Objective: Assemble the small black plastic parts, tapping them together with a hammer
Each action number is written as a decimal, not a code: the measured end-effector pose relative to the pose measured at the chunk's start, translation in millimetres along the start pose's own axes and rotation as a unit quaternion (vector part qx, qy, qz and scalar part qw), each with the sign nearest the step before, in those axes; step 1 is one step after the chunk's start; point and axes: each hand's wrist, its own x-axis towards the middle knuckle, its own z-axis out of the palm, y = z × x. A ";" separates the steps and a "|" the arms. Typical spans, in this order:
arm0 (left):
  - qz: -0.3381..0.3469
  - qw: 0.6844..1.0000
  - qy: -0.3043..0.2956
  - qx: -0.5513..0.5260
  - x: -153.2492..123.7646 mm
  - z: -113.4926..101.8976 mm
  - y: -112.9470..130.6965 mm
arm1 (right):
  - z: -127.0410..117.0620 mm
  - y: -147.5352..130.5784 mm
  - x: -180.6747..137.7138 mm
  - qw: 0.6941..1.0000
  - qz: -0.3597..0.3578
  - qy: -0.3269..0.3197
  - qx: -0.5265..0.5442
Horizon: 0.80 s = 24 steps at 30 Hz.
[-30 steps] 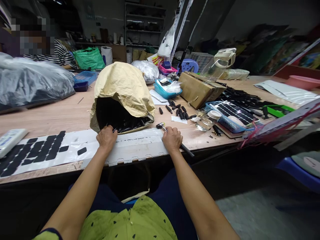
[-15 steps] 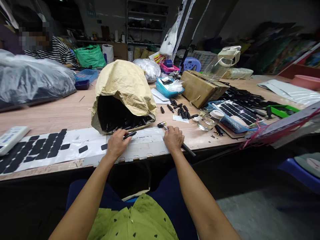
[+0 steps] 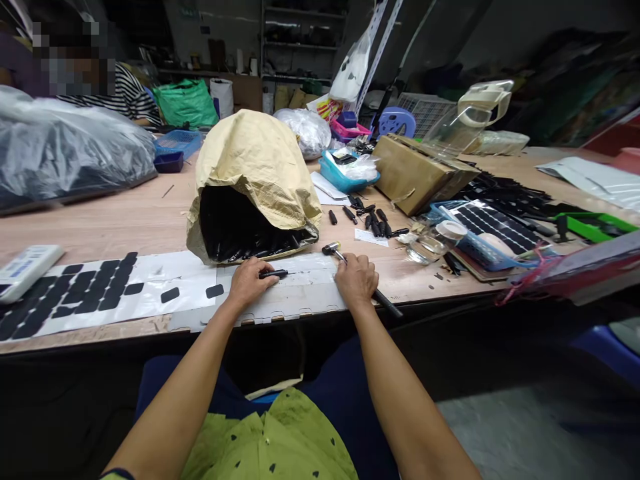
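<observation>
Fingers closed, my left hand (image 3: 250, 285) grips a slim black handle-like piece (image 3: 274, 273), held low over the white sheet (image 3: 307, 270) and pointing right. A thin dark tip seems to stick out of its right end. My right hand (image 3: 356, 281) is wrapped round a small hammer (image 3: 388, 304); its metal head points up and left, near the sheet's right end, and its black handle runs out below the hand. Just behind my left hand lies a tan sack (image 3: 255, 157), its mouth towards me, with many dark pieces inside.
Black rounded stickers (image 3: 95, 287) lie on the sheet at left, beside a white box (image 3: 31, 270). Loose black handles (image 3: 377, 223), a clear jar (image 3: 427, 245), a cardboard box (image 3: 420, 170) and a blue basket (image 3: 475, 243) stand right. A person (image 3: 133, 97) sits far left behind a plastic bag (image 3: 70, 153).
My left hand has turned the black piece flatter and more sideways, its thin tip now showing. The hammer stays in my right hand at about the same place. The view has shifted slightly.
</observation>
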 end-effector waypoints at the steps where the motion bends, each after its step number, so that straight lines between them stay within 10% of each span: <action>1: -0.004 1.000 0.000 -0.005 0.1 0.1 0.1 | -0.5 0.5 0.3 1.000 -0.002 -0.001 0.005; 13: 0.006 1.000 0.002 -0.021 -1.2 1.4 -2.6 | -42.5 -28.4 -63.9 0.945 -0.170 0.006 0.280; 24: 0.012 1.000 0.005 -0.019 -2.7 1.7 0.6 | -37.6 -49.2 -89.4 0.970 -0.201 -0.057 0.125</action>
